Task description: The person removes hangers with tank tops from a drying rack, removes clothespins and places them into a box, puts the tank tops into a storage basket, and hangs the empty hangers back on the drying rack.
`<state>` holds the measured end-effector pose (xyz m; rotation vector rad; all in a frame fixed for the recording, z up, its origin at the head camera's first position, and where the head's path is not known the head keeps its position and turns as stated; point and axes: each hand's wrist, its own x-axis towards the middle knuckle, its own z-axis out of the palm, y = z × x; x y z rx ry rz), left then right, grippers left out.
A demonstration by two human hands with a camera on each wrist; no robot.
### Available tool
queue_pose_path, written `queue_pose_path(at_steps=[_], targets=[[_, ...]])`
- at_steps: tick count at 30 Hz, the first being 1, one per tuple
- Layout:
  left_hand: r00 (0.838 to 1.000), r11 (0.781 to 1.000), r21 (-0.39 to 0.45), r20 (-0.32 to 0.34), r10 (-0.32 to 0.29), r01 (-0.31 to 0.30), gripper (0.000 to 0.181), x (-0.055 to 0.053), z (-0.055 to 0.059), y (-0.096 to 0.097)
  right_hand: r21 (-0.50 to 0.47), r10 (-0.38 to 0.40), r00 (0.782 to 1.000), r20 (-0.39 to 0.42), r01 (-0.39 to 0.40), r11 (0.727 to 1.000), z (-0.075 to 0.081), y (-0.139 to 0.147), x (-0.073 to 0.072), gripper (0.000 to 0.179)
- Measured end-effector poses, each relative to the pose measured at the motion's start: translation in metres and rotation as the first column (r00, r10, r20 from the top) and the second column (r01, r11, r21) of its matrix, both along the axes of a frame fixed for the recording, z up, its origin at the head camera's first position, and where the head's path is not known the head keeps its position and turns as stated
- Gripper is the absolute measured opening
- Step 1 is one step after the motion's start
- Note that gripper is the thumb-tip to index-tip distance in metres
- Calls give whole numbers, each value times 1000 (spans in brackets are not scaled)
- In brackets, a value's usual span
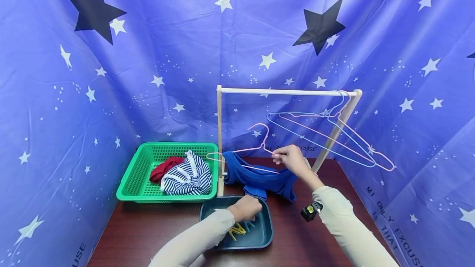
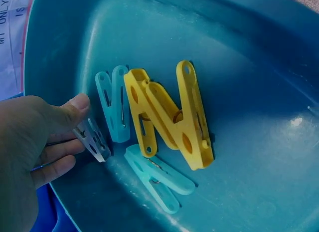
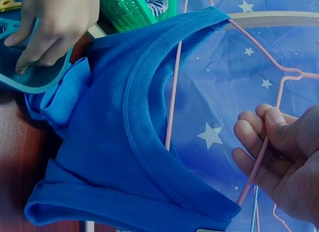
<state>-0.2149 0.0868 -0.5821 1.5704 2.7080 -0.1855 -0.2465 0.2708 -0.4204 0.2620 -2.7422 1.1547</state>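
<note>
My right hand grips one arm of a pink clothes hanger, thumb and fingertips around the wire. A blue garment hangs on that hanger, its ribbed neckline around the wire and its lower part down at the table. Inside a dark teal basin is my left hand. Between its thumb and fingers it pinches a pale grey clothespin. Two yellow clothespins and two light-blue clothespins lie beside it on the basin floor.
A green basket at the left holds a striped garment and a red garment. Behind the basin stands a rack with a white rail. A light-blue hanger and another pink hanger hang at its right end.
</note>
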Motion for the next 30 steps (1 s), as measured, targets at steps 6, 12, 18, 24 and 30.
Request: queue_pose_path(at_steps=[6, 12, 18, 24, 30], targets=[[1000, 1000, -6, -18, 0, 0, 15, 3, 1, 1, -19, -19, 999, 26, 19, 1000, 2, 9, 3, 13], [1000, 1000, 3, -30, -4, 4, 15, 4, -3, 1, -50, -11, 999, 53, 14, 999, 3, 24, 6, 15], [999, 1000, 7, -42, -12, 12, 15, 6, -7, 2, -70, -22, 998, 61, 27, 997, 2, 43, 10, 17], [999, 1000, 0, -30, -12, 12, 13, 6, -9, 3, -161, -43, 993, 114, 61, 985, 1, 57, 12, 19], [1000, 1000, -4, -15, -8, 8, 14, 8, -9, 3, -249, -41, 985, 168, 83, 965, -3, 62, 14, 21]])
